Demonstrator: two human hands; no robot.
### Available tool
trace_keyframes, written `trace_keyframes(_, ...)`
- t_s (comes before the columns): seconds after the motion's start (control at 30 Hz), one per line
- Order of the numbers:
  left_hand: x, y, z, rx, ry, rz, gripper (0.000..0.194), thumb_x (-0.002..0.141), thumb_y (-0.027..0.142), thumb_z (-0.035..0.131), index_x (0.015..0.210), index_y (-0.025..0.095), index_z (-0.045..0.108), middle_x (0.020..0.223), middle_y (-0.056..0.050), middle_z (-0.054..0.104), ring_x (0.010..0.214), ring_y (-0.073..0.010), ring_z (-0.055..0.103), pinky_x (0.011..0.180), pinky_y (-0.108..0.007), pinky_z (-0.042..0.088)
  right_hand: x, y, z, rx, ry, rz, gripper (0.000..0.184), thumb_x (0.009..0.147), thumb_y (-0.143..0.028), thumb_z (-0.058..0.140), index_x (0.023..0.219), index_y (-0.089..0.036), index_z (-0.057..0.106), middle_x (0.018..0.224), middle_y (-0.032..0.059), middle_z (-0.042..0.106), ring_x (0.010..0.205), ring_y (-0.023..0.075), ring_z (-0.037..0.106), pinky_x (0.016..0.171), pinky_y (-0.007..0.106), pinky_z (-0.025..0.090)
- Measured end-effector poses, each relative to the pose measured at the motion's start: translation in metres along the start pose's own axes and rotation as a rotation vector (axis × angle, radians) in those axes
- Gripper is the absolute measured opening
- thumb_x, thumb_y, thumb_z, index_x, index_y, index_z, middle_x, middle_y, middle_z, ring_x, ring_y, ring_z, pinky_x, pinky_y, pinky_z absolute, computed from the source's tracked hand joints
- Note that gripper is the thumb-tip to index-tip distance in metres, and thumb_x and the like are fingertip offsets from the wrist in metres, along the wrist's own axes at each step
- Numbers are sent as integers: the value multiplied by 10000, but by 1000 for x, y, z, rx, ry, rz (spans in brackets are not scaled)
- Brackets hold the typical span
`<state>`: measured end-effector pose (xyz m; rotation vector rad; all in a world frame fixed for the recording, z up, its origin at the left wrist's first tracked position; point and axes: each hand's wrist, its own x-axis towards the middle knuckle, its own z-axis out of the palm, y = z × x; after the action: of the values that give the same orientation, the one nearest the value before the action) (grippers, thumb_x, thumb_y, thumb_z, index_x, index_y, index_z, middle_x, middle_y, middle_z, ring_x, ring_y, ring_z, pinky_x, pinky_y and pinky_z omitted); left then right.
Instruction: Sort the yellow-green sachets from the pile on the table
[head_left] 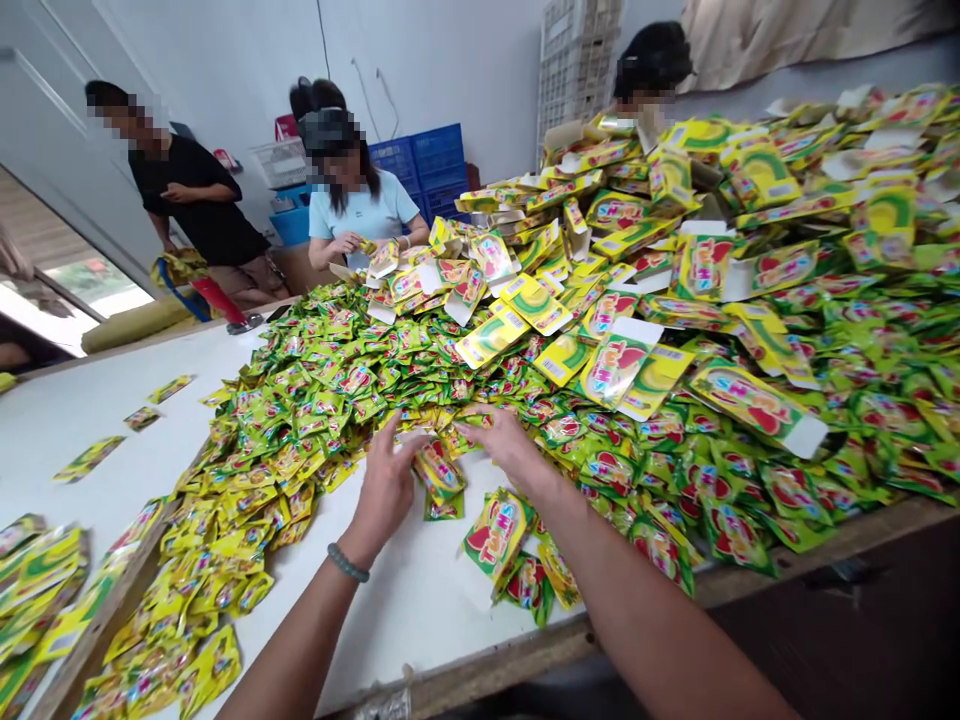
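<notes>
At the centre of the frame, the left hand point(386, 485) had its thumb and forefinger parted beside a shiny packet point(439, 472); I could not tell whether it pinched anything; the right hand point(506, 445), just right of centre, was spread at the near edge of the heap of green packets point(330, 365); the shiny packet lay between the hands, on the white tabletop point(409, 600); below the right hand, at lower centre, stood out a yellow-and-green box point(496, 535); more boxes point(611, 365) covered the heap toward the upper right; yellow packets point(199, 575) spread across the lower left; a person in light blue point(360, 215) handled something at upper left.
</notes>
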<state>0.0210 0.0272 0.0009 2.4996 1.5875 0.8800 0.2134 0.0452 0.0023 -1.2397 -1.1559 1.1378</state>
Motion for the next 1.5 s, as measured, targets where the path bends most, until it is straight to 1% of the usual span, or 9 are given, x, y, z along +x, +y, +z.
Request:
trace_keyframes(0.1, -13, -13, -2, -157, 126, -396, 260, 794, 248, 511, 1028, 196, 611, 1052, -115, 592, 857, -236, 605, 700, -341, 469, -2, 8, 8, -175, -28, 92, 350, 624, -378, 711, 906, -176, 661, 572, -16, 592, 556, 152, 538, 521, 251, 389)
trace_keyframes(0.2, -18, -17, 7, -308, 23, -756, 311, 691, 483, 645, 748, 178, 622, 640, -50, 607, 589, -214, 582, 518, -270, 385, -3, 19, 17, -329, -56, 83, 283, 593, -353, 737, 822, -198, 678, 503, -35, 524, 544, 152, 509, 518, 252, 368)
trace_keyframes(0.3, -17, -15, 15, -638, -25, -923, 390, 564, 482, 759, 726, 172, 585, 583, -16, 599, 550, -181, 570, 476, -234, 348, -5, 27, 26, -310, -82, 74, 263, 584, -367, 739, 771, -197, 663, 492, -40, 504, 543, 150, 508, 514, 249, 382)
trace_keyframes(0.43, -18, -8, 11, -1193, -37, -915, 446, 560, 378, 804, 858, 146, 567, 717, -9, 651, 605, -124, 596, 570, -220, 441, -12, 25, 36, -51, -130, 136, 346, 630, -424, 699, 857, -175, 617, 591, -15, 579, 560, 153, 556, 519, 260, 443)
trace_keyframes(0.6, -22, -2, 3, -1459, 0, -912, 425, 594, 324, 804, 868, 167, 520, 753, -5, 675, 641, -111, 627, 607, -211, 486, -19, 19, 45, 243, -224, 155, 372, 644, -436, 695, 885, -176, 580, 695, 6, 625, 633, 166, 610, 591, 286, 502)
trace_keyframes(0.87, -25, -5, -4, -1224, -59, -709, 406, 606, 284, 797, 904, 154, 553, 775, -31, 704, 643, -139, 648, 591, -221, 500, -6, 10, 25, -7, 104, -94, 395, 717, -514, 611, 942, -190, 601, 650, -16, 582, 559, 130, 516, 535, 238, 420)
trace_keyframes(1.1, -26, -2, -8, -1165, 44, -735, 374, 542, 313, 821, 832, 157, 643, 760, -14, 693, 639, -143, 636, 623, -243, 504, -5, 10, 17, -420, -132, -99, 247, 689, -408, 670, 856, -226, 685, 725, -5, 620, 699, 175, 560, 651, 276, 414)
trace_keyframes(1.3, -25, -2, -5, -1190, -161, -701, 366, 547, 278, 820, 844, 151, 649, 773, -23, 694, 632, -139, 625, 604, -226, 491, -11, 13, 24, -494, -159, -132, 203, 667, -270, 687, 861, -213, 677, 725, -9, 609, 640, 147, 534, 635, 261, 410)
trace_keyframes(1.5, -23, 1, -6, -1346, -146, -828, 384, 561, 273, 814, 883, 135, 657, 815, -53, 713, 645, -154, 647, 619, -249, 506, -13, 13, 27, -260, -138, -140, 259, 826, -371, 527, 1023, -220, 599, 804, 6, 621, 625, 139, 559, 617, 259, 437)
